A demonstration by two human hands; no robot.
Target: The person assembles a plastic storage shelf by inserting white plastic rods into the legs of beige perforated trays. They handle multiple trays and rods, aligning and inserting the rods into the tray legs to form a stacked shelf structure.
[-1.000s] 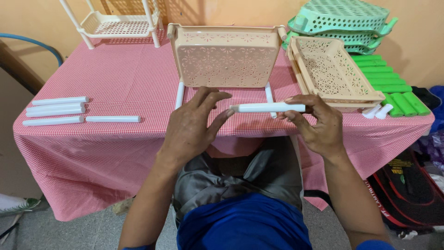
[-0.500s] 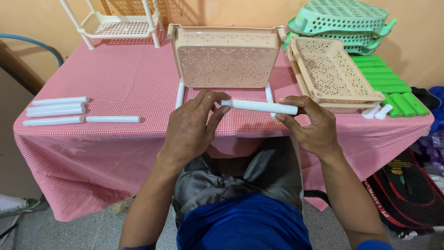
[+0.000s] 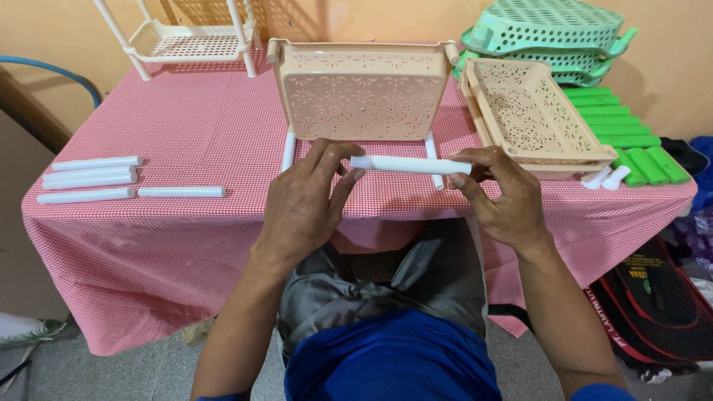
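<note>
both hands hold one white tube [image 3: 410,165], level, just above the near edge of the table [image 3: 186,134]. left hand [image 3: 304,204]: fingertips [image 3: 347,151] curled around the tube's left end, thumb beneath, grip closed on it. right hand [image 3: 501,197]: fingers [image 3: 475,156] pinched narrow around the tube's right end, thumb under. the tube spans the gap between the hands and tilts very slightly down toward the right.

just behind the tube stands a peach perforated tray [image 3: 362,93], tipped up on edge facing the person, with two white legs [image 3: 288,151] showing below it (the right one partly hidden by the tube). to the right, a second peach tray [image 3: 531,119] lies tilted, near the right hand. behind it, stacked green trays [image 3: 553,37]; beside them a row of green tubes [image 3: 620,130] and two small white pieces [image 3: 609,178] at the table's edge.

far left on the red checked cloth [image 3: 148,245]: five loose white tubes [image 3: 93,178], well apart from the hands. at the back left, a cream rack [image 3: 189,37] stands upright.
</note>
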